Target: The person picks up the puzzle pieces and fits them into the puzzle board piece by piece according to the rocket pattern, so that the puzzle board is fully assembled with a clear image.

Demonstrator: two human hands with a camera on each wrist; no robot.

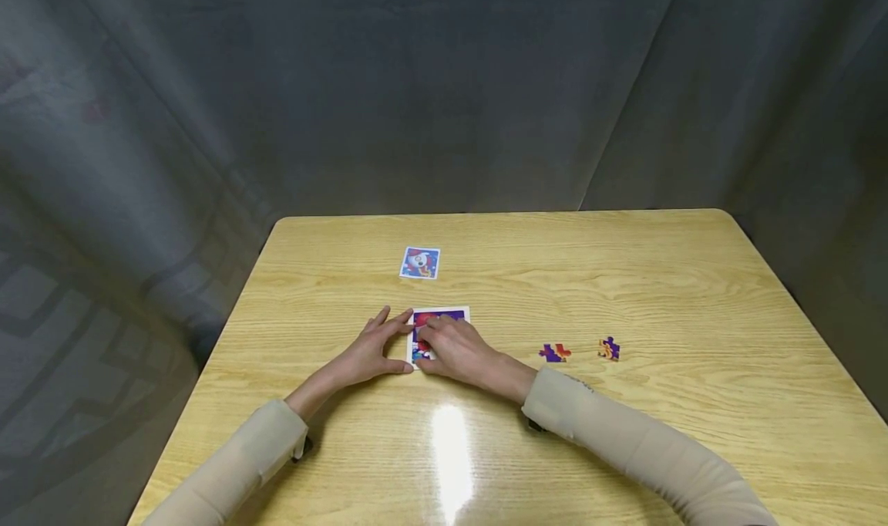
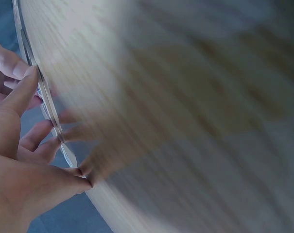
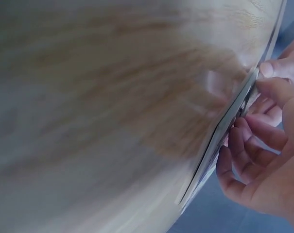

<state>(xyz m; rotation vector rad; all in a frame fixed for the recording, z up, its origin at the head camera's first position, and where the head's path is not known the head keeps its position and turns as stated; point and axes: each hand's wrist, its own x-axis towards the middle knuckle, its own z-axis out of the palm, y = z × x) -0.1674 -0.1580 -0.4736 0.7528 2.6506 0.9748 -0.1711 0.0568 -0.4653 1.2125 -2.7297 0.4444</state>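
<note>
A small jigsaw puzzle board (image 1: 466, 312) with a white border and a purple and red picture lies on the table, partly hidden under the hands. My left hand (image 1: 366, 352) rests at its left edge, thumb and fingers spread, with the thumb by the near corner. Over the picture, my right hand (image 1: 456, 350) touches the board with bent fingers, its thumb at the near edge. In the right wrist view, the right fingertips (image 3: 240, 121) meet the puzzle's top surface. Whether they pinch a piece is hidden.
Two small groups of jigsaw pieces, one purple and red (image 1: 555, 352) and one purple and orange (image 1: 609, 348), lie right of the board. A square picture card (image 1: 419, 263) lies beyond it. Grey curtains (image 1: 444, 94) hang around the wooden table (image 1: 694, 295).
</note>
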